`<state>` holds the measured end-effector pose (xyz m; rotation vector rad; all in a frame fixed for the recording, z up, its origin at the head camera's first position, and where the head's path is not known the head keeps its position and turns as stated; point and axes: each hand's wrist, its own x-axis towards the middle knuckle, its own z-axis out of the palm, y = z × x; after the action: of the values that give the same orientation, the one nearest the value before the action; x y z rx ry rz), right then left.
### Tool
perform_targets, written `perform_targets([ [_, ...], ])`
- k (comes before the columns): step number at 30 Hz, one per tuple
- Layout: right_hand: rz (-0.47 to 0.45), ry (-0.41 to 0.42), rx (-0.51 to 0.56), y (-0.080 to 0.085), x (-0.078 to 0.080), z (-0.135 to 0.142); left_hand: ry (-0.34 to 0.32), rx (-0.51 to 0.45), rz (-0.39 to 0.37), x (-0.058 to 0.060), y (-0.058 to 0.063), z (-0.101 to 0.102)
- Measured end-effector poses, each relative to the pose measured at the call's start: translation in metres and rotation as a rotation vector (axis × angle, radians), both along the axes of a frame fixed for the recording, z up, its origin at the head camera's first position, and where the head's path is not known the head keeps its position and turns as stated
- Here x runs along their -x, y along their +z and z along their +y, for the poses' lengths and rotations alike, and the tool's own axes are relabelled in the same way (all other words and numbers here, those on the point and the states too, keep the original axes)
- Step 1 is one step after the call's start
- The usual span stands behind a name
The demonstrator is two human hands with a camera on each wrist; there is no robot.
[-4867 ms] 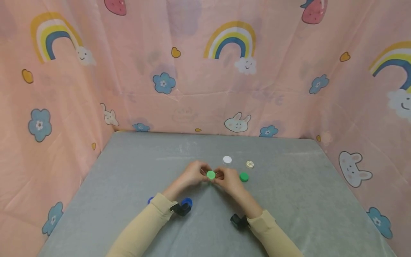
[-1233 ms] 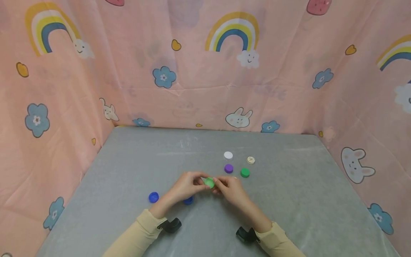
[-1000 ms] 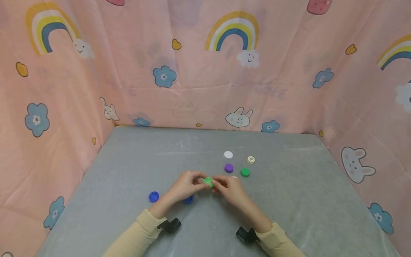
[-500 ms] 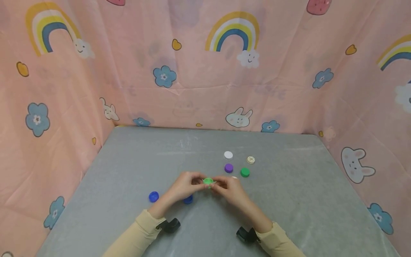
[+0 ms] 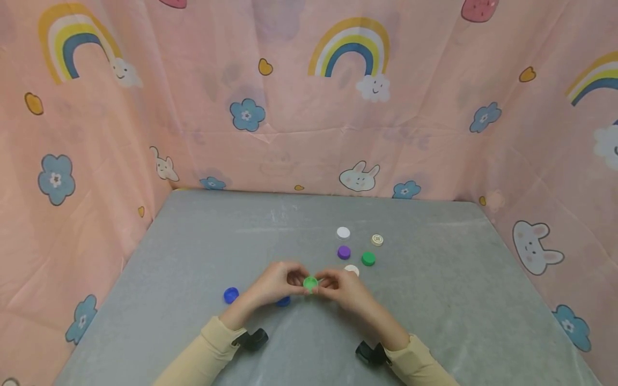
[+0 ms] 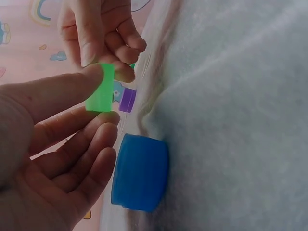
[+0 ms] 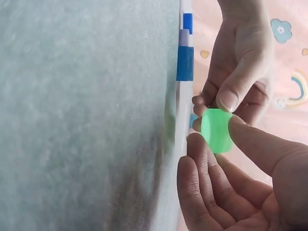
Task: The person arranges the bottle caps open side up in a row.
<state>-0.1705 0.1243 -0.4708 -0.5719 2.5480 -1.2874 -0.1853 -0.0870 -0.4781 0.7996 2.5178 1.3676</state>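
A light green bottle cap [image 5: 310,283] is held up between both hands, its hollow side showing in the head view. My left hand [image 5: 280,281] pinches it from the left, thumb at the near side and fingers beyond. From the other side my right hand [image 5: 345,289] pinches it with thumb and fingertips. The left wrist view shows the green cap [image 6: 101,89] side-on, raised off the table. A blue cap [image 6: 140,172] stands below the left fingers in that view; in the head view the left wrist partly covers this blue cap [image 5: 283,302].
Another blue cap [image 5: 231,295] lies left of the left forearm. Beyond the right hand lie a purple cap [image 5: 344,252], a darker green cap [image 5: 368,259], a white cap [image 5: 343,232], a cream ringed cap [image 5: 377,240] and a partly hidden white cap [image 5: 352,269]. Patterned pink cloth surrounds the grey table [image 5: 434,300].
Both hands have come slightly nearer the body with the green bottle cap. It has turned from showing its flat top to its hollow side. More of the white cap beyond the right hand shows.
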Motion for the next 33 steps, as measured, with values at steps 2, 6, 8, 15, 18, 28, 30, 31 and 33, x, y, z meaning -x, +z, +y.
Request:
perform_targets([
  [2,-0.001,0.015,-0.003,-0.0011,0.0,-0.0003,-0.011,0.012,0.001,-0.0006,-0.0006,-0.0013],
  [6,0.019,0.046,-0.017,-0.0042,0.0002,-0.0014,-0.038,0.04,0.013,-0.0013,-0.0016,-0.0028],
  [8,0.03,0.065,-0.028,-0.0062,0.0003,-0.002,-0.051,0.055,0.019,-0.0015,-0.0019,-0.0033],
  [15,0.037,0.111,-0.034,-0.0102,0.0005,-0.0032,-0.08,0.088,0.01,-0.0024,-0.004,-0.0051],
  [18,0.032,0.122,-0.035,-0.0099,0.0001,-0.0034,-0.09,0.094,0.011,-0.0026,-0.0046,-0.0058],
  [28,0.029,0.156,-0.056,-0.0092,0.0005,-0.0048,-0.129,0.112,-0.013,-0.0024,-0.0043,-0.0074],
  [30,0.022,0.158,-0.052,-0.0093,0.0006,-0.0047,-0.133,0.11,-0.018,-0.0018,-0.0047,-0.0074],
  [31,0.019,0.159,-0.052,-0.009,0.0007,-0.0048,-0.134,0.109,-0.018,-0.0016,-0.0051,-0.0073],
  [33,0.019,0.158,-0.055,-0.0085,0.0008,-0.0047,-0.134,0.109,-0.021,-0.0012,-0.0056,-0.0072],
])
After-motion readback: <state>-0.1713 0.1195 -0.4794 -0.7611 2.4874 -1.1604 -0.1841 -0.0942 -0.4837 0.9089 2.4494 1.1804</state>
